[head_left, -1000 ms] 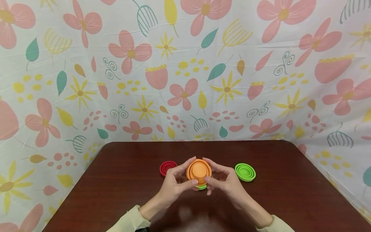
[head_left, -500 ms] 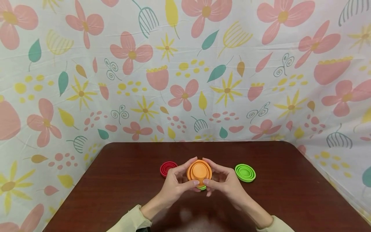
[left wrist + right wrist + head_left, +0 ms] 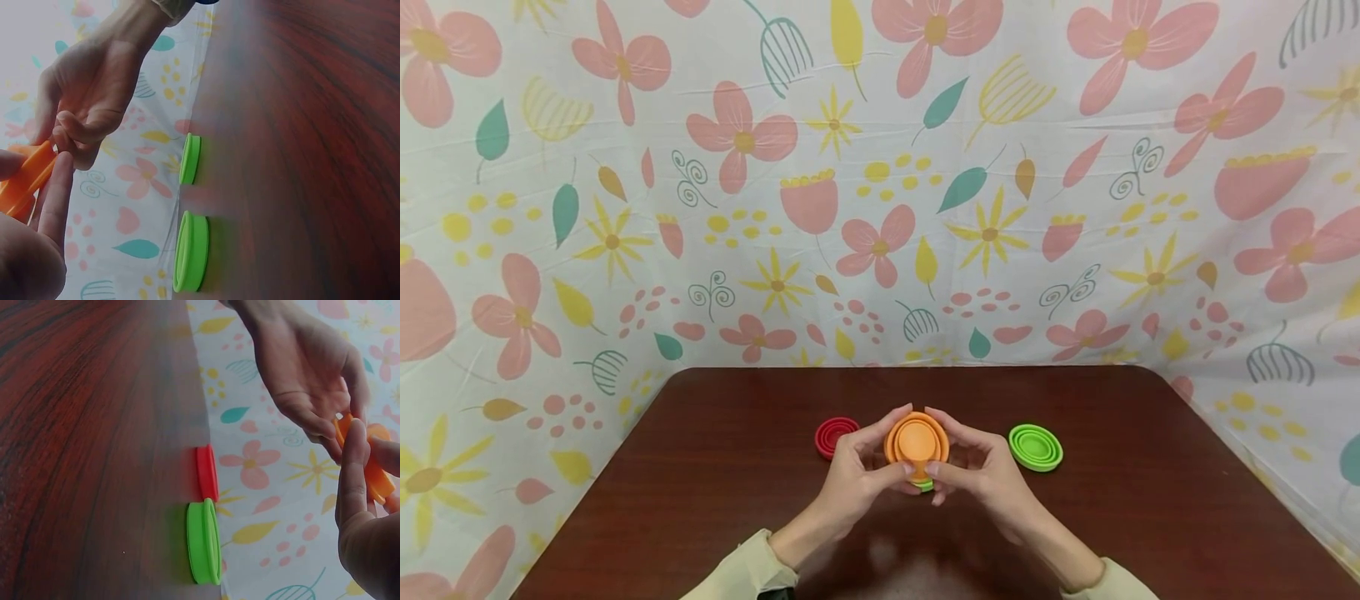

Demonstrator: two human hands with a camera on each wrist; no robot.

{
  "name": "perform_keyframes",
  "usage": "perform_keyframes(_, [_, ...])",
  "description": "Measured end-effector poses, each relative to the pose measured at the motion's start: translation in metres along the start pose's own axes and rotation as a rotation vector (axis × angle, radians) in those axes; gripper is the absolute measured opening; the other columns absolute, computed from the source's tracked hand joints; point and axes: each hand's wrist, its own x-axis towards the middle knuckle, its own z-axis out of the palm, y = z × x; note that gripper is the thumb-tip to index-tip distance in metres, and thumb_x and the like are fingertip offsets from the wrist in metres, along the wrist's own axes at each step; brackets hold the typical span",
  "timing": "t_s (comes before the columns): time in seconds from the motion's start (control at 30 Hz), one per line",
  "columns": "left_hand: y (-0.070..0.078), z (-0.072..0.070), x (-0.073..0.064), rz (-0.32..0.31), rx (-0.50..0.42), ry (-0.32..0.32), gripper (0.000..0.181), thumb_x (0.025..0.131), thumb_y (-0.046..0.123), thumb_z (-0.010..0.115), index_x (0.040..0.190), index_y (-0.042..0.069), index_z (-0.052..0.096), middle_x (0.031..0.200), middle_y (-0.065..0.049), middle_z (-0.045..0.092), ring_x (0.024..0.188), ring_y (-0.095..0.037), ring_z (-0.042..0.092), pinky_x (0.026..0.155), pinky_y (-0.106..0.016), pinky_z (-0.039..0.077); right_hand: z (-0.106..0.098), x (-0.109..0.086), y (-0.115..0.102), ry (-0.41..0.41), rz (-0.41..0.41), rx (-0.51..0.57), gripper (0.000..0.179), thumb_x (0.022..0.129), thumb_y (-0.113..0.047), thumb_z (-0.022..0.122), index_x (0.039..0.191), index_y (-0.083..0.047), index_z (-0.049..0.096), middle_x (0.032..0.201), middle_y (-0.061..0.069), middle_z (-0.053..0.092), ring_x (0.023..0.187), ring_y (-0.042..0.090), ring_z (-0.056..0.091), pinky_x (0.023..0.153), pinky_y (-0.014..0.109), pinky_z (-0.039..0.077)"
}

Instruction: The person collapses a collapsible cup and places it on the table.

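Between both hands, raised above the table, is an orange collapsible cup (image 3: 917, 438) with stepped rings, its round centre facing the head camera. My left hand (image 3: 852, 477) grips its left side, thumb at the lower front and fingers around the rim. On the other side my right hand (image 3: 985, 472) pinches it the same way. Beneath the orange cup a green collapsible cup (image 3: 926, 486) shows only its lower edge in the head view; the left wrist view shows it flat on the table (image 3: 287, 187).
A flattened red collapsible cup (image 3: 835, 437) lies behind my left hand, partly covered by it. To the right lies another flattened green cup (image 3: 1035, 447). A flower-print cloth (image 3: 880, 183) hangs behind the table.
My right thumb has shifted slightly left and down on the orange cup, and my left thumb has slid slightly. The cup stays held in both hands; the others have not moved.
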Motion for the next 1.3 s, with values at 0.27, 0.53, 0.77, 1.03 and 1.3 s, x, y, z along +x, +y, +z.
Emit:
perform_keyframes(0.27, [0.000,0.006,0.003,-0.015,0.001,0.044,0.072,0.090,-0.015,0.066,0.156,0.008,0.051,0.147,-0.023,0.058,0.111,-0.029,0.068,0.074,-0.051,0.064,-0.001,0.002,0.001,0.031,-0.012,-0.005,0.066,0.093,0.007,0.073,0.155,-0.007,0.054,0.098,0.008,0.068,0.068,0.018,0.066,0.061,0.042,0.065])
perform_keyframes(0.53, [0.000,0.009,0.005,-0.046,0.075,0.105,0.070,0.088,-0.015,0.067,0.153,0.011,0.057,0.144,-0.016,0.063,0.110,-0.029,0.067,0.074,-0.047,0.065,-0.001,0.003,0.000,0.058,-0.001,-0.025,0.066,0.093,0.006,0.074,0.155,-0.005,0.053,0.095,0.011,0.067,0.065,0.019,0.067,0.061,0.044,0.065])
perform_keyframes(0.77, [-0.001,0.012,0.005,-0.080,0.095,0.150,0.069,0.087,-0.016,0.065,0.150,0.012,0.060,0.141,-0.014,0.066,0.109,-0.028,0.066,0.076,-0.045,0.065,0.000,0.003,0.000,0.078,0.006,-0.033,0.067,0.091,0.006,0.075,0.154,0.002,0.051,0.097,0.015,0.066,0.066,0.021,0.067,0.061,0.044,0.065])
perform_keyframes(1.03, [-0.004,0.012,0.005,-0.092,0.118,0.173,0.068,0.087,-0.015,0.068,0.149,0.011,0.062,0.137,-0.015,0.068,0.106,-0.028,0.066,0.075,-0.044,0.065,0.000,0.004,0.004,0.064,0.011,-0.034,0.070,0.090,0.007,0.076,0.154,0.003,0.048,0.101,0.014,0.068,0.067,0.020,0.067,0.061,0.045,0.065])
perform_keyframes(1.3, [-0.005,0.008,0.002,-0.074,0.041,0.082,0.070,0.089,-0.016,0.067,0.153,0.010,0.057,0.145,-0.017,0.062,0.111,-0.030,0.066,0.078,-0.051,0.064,-0.004,0.002,0.001,0.022,0.030,-0.028,0.073,0.090,0.005,0.077,0.157,-0.005,0.049,0.111,0.015,0.071,0.075,0.026,0.070,0.064,0.047,0.066])
